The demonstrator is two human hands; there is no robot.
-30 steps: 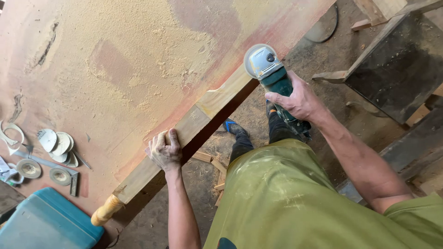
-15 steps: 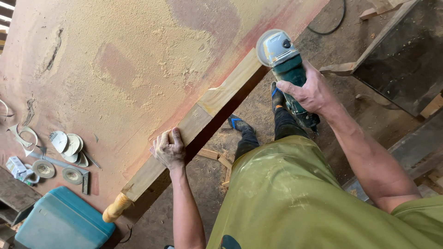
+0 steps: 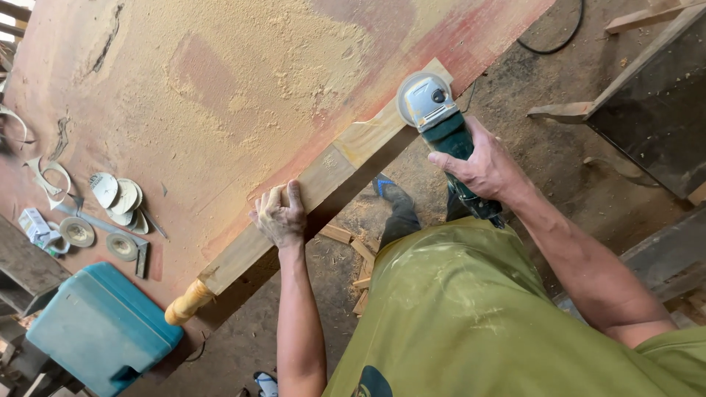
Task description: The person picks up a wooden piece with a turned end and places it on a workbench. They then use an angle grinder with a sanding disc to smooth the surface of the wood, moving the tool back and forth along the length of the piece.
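A long pale wooden beam [image 3: 323, 180] with a turned rounded end [image 3: 188, 301] lies along the edge of a sawdust-covered red workbench [image 3: 220, 88]. My left hand [image 3: 279, 217] presses down on the beam's middle. My right hand [image 3: 482, 165] grips a dark green angle grinder [image 3: 441, 125]. Its grey head and disc sit against the beam's far end, by a curved notch in the wood.
Several sanding discs [image 3: 114, 198], a metal square [image 3: 110, 231] and a small box [image 3: 33, 224] lie at the bench's left. A teal tool case [image 3: 99, 327] sits at the lower left. Wood offcuts [image 3: 353, 254] litter the dirt floor; dark benches [image 3: 654, 95] stand at right.
The grinder has moved back down along the beam's far end after sliding farther out half a second ago. My left hand stays on the beam. The view has shifted slightly.
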